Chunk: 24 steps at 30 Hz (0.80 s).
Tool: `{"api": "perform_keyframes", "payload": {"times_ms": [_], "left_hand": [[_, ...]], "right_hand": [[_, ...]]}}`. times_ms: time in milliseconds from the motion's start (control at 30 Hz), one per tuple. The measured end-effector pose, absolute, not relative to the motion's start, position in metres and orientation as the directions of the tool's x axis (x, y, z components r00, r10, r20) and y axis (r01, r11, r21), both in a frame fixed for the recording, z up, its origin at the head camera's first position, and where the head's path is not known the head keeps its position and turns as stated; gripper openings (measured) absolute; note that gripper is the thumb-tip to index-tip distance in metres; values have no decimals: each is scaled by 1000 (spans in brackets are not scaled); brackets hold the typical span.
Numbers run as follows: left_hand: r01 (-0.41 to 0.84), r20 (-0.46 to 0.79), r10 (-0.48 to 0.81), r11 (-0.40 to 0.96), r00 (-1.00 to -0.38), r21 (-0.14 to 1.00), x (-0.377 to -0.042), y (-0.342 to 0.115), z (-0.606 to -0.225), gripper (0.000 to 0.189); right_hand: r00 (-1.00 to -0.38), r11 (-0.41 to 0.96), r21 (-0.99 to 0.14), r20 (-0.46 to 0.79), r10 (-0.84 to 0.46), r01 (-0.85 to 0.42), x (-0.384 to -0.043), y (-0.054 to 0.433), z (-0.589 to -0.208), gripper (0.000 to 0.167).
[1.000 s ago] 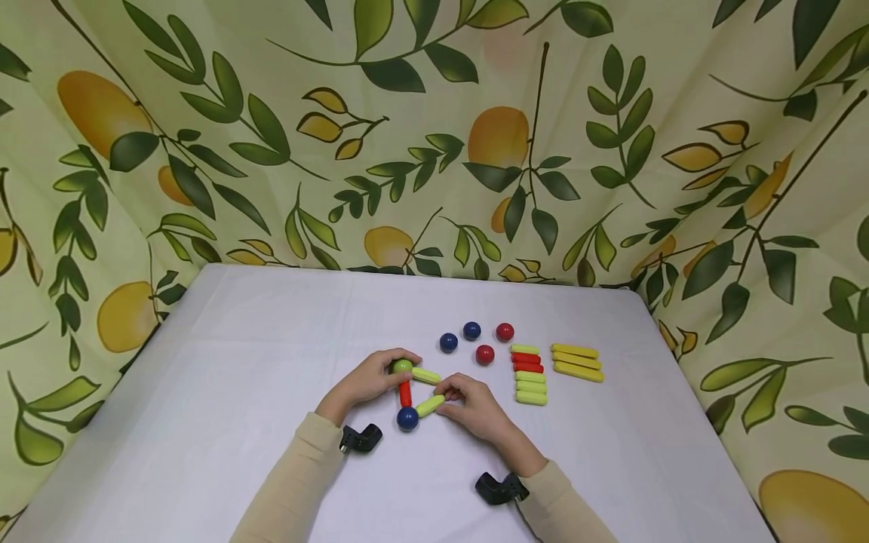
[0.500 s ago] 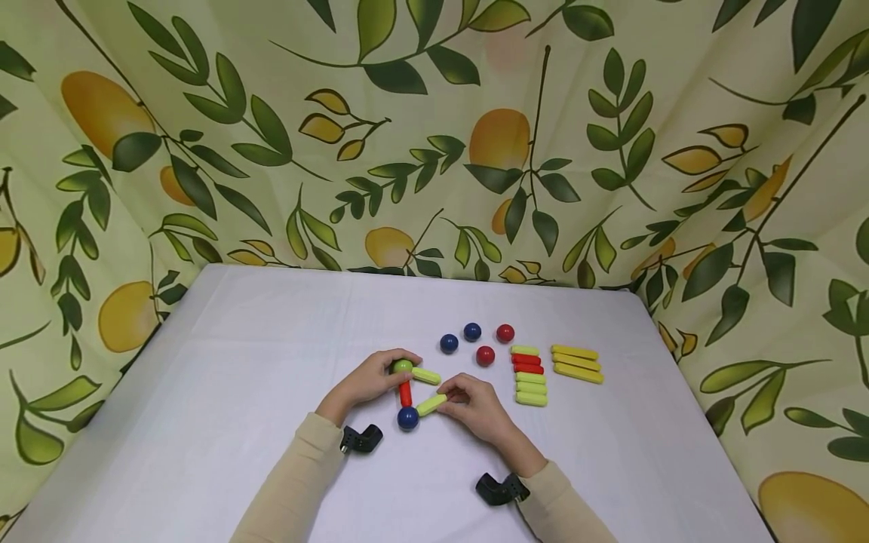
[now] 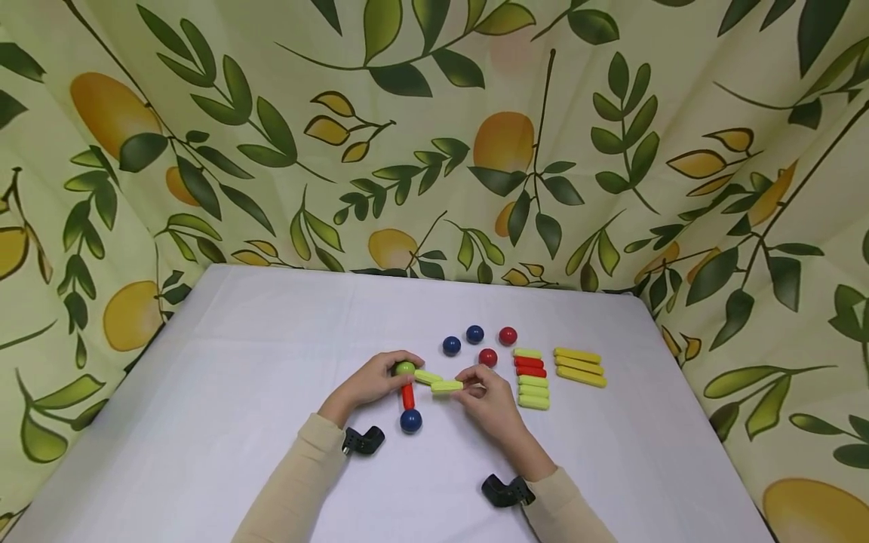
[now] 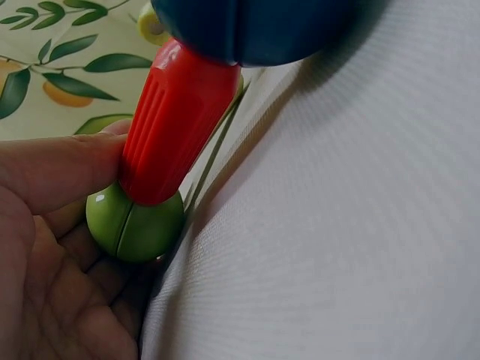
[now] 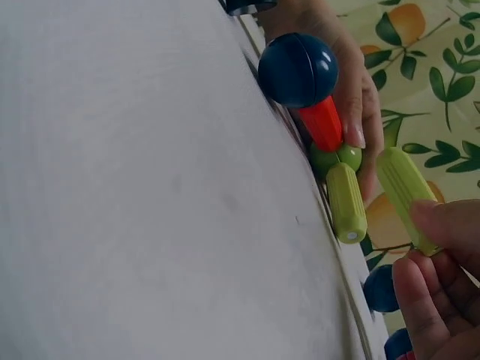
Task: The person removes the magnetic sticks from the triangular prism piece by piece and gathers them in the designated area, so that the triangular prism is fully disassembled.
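Observation:
My left hand [image 3: 373,381] grips a green ball [image 4: 139,225], its thumb lying along the lower end of a red ribbed stick [image 4: 180,124]. The red stick joins that ball to a dark blue ball [image 3: 410,421] nearer to me. A yellow-green stick [image 5: 346,202] also sticks out from the green ball, its far end free. My right hand [image 3: 492,400] pinches a second yellow-green stick [image 5: 405,187] by one end, between thumb and fingers. In the right wrist view this stick is apart from the joined pieces.
Behind my right hand lie loose blue balls [image 3: 451,346] and red balls [image 3: 508,335]. A column of short red and yellow-green sticks [image 3: 533,381] lies to their right, with longer yellow sticks [image 3: 580,366] beyond. A patterned curtain [image 3: 434,151] borders the white table [image 3: 271,324].
The right hand has drawn its yellow-green stick away from the blue ball, up and to the right, and turned it nearly level. The left hand keeps its hold on the green ball.

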<state>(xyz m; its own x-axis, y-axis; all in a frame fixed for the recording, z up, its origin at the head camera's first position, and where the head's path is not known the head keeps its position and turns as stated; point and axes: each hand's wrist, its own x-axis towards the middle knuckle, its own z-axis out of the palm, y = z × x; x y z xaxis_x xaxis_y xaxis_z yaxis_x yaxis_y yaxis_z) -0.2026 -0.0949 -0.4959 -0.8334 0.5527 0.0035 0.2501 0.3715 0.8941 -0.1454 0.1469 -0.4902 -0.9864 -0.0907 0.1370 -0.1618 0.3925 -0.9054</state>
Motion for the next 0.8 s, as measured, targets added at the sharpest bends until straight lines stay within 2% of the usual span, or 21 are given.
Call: {"api": "perform_keyframes", "payload": {"times_ms": [267,600,800], "left_hand": [[230,-14,545,377,-838,897,-201,-93,-499,26],[229,-19,538,391,-843,891,-201,-94,-501,26],[233,-11,540,380,-841,895,-203,-94,-500,26]], "right_hand": [[-999,375,-927,22,42,-4,-135,177,-480,25],[-987,452,-887,-26,161,97,-104,234,-485,27],[-973,489,-863,-13,231,128,-99,255,-489,25]]}}
